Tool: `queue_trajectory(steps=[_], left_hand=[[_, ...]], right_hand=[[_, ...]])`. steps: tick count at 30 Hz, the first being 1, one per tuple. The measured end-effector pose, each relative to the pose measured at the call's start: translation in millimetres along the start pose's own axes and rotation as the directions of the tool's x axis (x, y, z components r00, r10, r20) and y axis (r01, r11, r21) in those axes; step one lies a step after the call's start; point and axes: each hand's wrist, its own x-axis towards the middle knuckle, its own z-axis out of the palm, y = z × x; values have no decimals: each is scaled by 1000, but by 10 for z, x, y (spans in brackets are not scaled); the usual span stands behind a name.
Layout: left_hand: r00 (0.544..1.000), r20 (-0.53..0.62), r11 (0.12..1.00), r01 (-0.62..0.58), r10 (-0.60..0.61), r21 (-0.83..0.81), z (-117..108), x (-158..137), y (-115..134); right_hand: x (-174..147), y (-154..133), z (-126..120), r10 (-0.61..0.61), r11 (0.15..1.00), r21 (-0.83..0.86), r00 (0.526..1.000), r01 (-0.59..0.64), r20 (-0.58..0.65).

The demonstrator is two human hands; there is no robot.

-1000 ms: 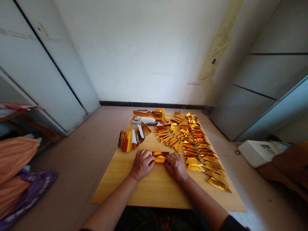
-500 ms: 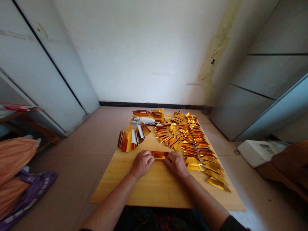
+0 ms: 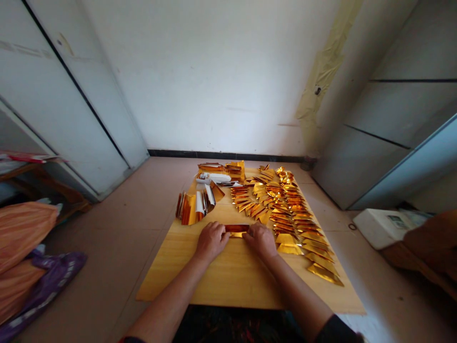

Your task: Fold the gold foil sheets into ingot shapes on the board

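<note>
A strip of gold foil paper (image 3: 236,228) lies across the middle of the wooden board (image 3: 235,281), with a crease along its length. My left hand (image 3: 213,242) is closed on its left end, fingers bent and pressed together. At the other end my right hand (image 3: 262,239) grips the paper the same way. Both hands rest low over the board; their fingertips are partly hidden. To the right of my right hand stand overlapping rows of folded gold paper pieces (image 3: 288,244). Beyond my left hand is a loose bundle of curved gold and white sheets (image 3: 194,208).
More gold sheets (image 3: 210,167) and a white bundle (image 3: 216,178) lie at the board's far left. On the floor are a purple and orange bag (image 3: 53,281) at left and a white box (image 3: 380,226) at right. A white wall (image 3: 214,81) stands behind.
The foil strip now shows a darker raised rear part and a bright front part, where it looked flatter before. My hands have stayed at its two ends, shifting slightly.
</note>
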Motion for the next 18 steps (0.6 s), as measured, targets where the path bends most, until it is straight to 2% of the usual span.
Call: queue_trajectory(steps=[6, 14, 18], left_hand=[[997, 24, 993, 77, -79, 95, -91, -13, 73], [997, -12, 992, 83, -83, 95, -63, -24, 76], [994, 21, 988, 103, -106, 112, -67, -3, 87]], right_hand=[[48, -41, -55, 82, 997, -15, 994, -81, 76], [119, -133, -138, 179, 984, -13, 973, -180, 148], [124, -167, -158, 196, 981, -23, 968, -194, 156]])
